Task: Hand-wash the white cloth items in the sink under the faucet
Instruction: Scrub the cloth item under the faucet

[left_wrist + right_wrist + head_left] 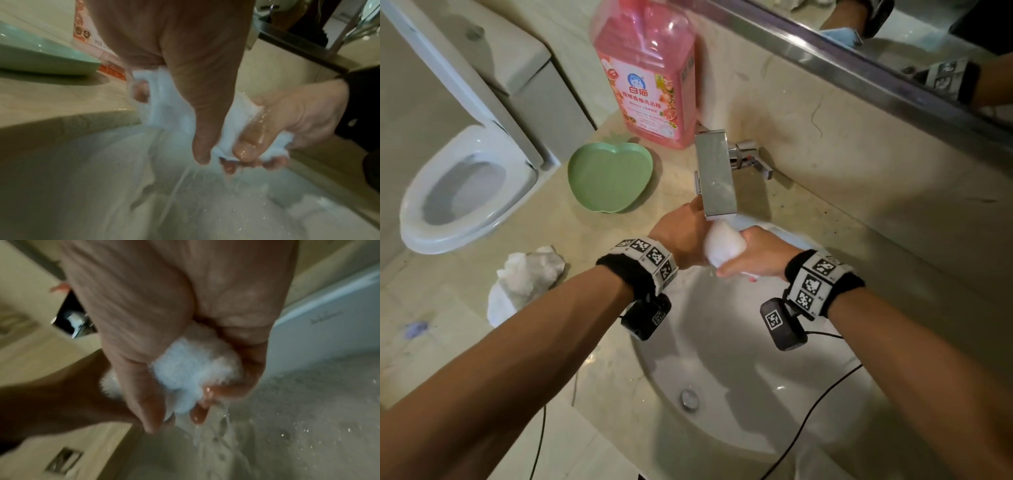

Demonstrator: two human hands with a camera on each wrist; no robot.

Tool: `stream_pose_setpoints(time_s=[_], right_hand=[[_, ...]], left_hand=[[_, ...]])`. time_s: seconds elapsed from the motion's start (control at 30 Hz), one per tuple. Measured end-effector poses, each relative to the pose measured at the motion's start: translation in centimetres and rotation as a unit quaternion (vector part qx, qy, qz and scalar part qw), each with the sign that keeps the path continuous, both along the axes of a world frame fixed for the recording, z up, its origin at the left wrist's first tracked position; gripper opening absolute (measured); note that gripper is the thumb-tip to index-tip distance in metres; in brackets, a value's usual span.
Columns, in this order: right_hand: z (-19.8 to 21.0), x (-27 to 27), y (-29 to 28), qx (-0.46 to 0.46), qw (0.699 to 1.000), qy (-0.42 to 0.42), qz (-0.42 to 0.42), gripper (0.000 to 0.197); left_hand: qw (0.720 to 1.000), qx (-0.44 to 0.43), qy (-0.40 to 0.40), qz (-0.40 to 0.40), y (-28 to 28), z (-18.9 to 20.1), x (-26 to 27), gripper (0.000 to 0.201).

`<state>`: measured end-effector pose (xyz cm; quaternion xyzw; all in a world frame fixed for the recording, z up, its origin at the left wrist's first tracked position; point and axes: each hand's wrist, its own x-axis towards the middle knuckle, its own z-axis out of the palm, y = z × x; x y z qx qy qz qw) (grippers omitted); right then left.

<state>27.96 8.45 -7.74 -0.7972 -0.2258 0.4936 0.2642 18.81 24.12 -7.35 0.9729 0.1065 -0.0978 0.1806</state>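
A wet white cloth (723, 244) is bunched between both hands just under the spout of the square chrome faucet (715, 173), over the white sink basin (722, 394). My left hand (683, 236) grips its left part, thumb and fingers curled round the white cloth (164, 104). My right hand (751, 255) grips the other end; the right wrist view shows its fingers wrapped round the white cloth (191, 369). Water streams down from the cloth (174, 186) into the basin. A second crumpled white cloth (527, 277) lies on the counter left of the sink.
A pink detergent bottle (645, 75) stands behind the faucet at the wall. A green apple-shaped dish (609, 176) sits on the beige counter (592, 233). A toilet (465, 185) is at the left. Cables from the wrist cameras hang over the basin's front.
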Motion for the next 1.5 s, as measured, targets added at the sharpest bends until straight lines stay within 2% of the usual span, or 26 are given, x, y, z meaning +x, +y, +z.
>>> stream_pose_setpoints(time_s=[0.07, 0.13, 0.17, 0.3, 0.4, 0.47, 0.53, 0.63, 0.73, 0.8, 0.9, 0.97, 1.0, 1.07, 1.13, 1.2, 1.27, 1.33, 1.37, 1.43, 1.5], right_hand=[[-0.2, -0.1, 0.2, -0.015, 0.99, -0.12, 0.074, 0.061], [-0.5, 0.0, 0.2, 0.0, 0.965, -0.229, 0.124, 0.071], [-0.7, 0.1, 0.2, 0.006, 0.955, -0.261, 0.139, 0.069], [-0.8, 0.4, -0.1, -0.021, 0.911, -0.356, 0.207, 0.041], [-0.6, 0.2, -0.3, -0.045, 0.87, -0.418, 0.258, 0.026], [-0.6, 0.2, -0.5, -0.042, 0.858, -0.438, 0.267, 0.025], [-0.7, 0.6, -0.5, -0.01, 0.871, -0.425, 0.247, 0.032], [-0.4, 1.2, -0.3, 0.063, 0.934, -0.31, 0.168, 0.045], [-0.2, 1.4, 0.3, 0.086, 0.974, -0.179, 0.107, 0.063], [-0.3, 1.1, 0.5, 0.108, 0.983, -0.124, 0.08, 0.061], [-0.5, 0.8, 0.6, 0.147, 0.986, -0.074, 0.041, 0.043], [-0.6, 0.6, 1.0, 0.114, 0.992, -0.046, 0.035, 0.05], [-0.8, 0.4, 1.3, 0.087, 0.995, -0.028, 0.032, 0.055], [-1.2, -0.1, 1.9, 0.069, 0.997, 0.007, 0.024, 0.053], [-0.9, -0.7, 2.5, 0.067, 0.997, -0.014, 0.028, 0.051], [-0.3, -1.1, 2.9, 0.062, 0.996, -0.063, 0.03, 0.057], [-0.1, -1.0, 2.8, 0.078, 0.992, -0.096, 0.013, 0.054], [-0.1, -0.5, 2.4, 0.102, 0.99, -0.095, -0.006, 0.036], [0.0, -0.3, 2.0, 0.113, 0.989, -0.092, -0.013, 0.028], [0.4, 0.1, 1.4, 0.138, 0.986, -0.094, -0.031, 0.03], [1.1, 0.2, 0.9, 0.158, 0.981, -0.095, -0.053, 0.038]], left_hand=[[0.995, 0.072, 0.061, 0.022, 0.0, -0.3, 0.3, 0.057], [0.991, 0.095, 0.09, 0.013, -0.4, -0.7, 0.7, 0.048], [0.99, 0.104, 0.098, 0.003, -0.6, -0.8, 0.9, 0.045], [0.981, 0.149, 0.122, -0.026, -1.7, -1.6, 1.5, 0.037], [0.984, 0.116, 0.125, -0.046, -2.0, -1.9, 1.8, 0.039], [0.984, 0.094, 0.142, -0.042, -2.0, -1.8, 2.0, 0.041], [0.984, 0.051, 0.173, 0.011, -1.4, -1.6, 2.1, 0.041], [0.98, -0.084, 0.15, 0.099, 0.0, -1.4, 1.6, 0.052], [0.985, -0.143, 0.067, 0.074, 0.9, -0.4, -0.1, 0.061], [0.984, -0.157, 0.067, 0.054, 1.5, 0.1, -1.2, 0.067], [0.967, -0.222, 0.1, 0.077, 2.5, 0.8, -3.1, 0.069], [0.961, -0.241, 0.094, 0.095, 3.2, 1.2, -4.4, 0.06], [0.964, -0.231, 0.087, 0.097, 3.5, 1.2, -5.0, 0.057], [0.973, -0.196, 0.077, 0.099, 3.9, 1.2, -5.9, 0.057], [0.981, -0.154, 0.059, 0.105, 3.9, 1.0, -6.3, 0.061], [0.986, -0.121, 0.035, 0.113, 3.5, 0.9, -6.2, 0.05], [0.985, -0.107, 0.042, 0.13, 3.1, 0.7, -5.7, 0.042], [0.973, -0.141, 0.092, 0.159, 2.9, 0.3, -4.8, 0.051], [0.959, -0.189, 0.116, 0.177, 2.6, 0.2, -4.3, 0.058], [0.927, -0.282, 0.153, 0.197, 1.9, -0.2, -3.4, 0.071], [0.929, -0.285, 0.17, 0.165, 1.1, -0.7, -2.0, 0.076]])
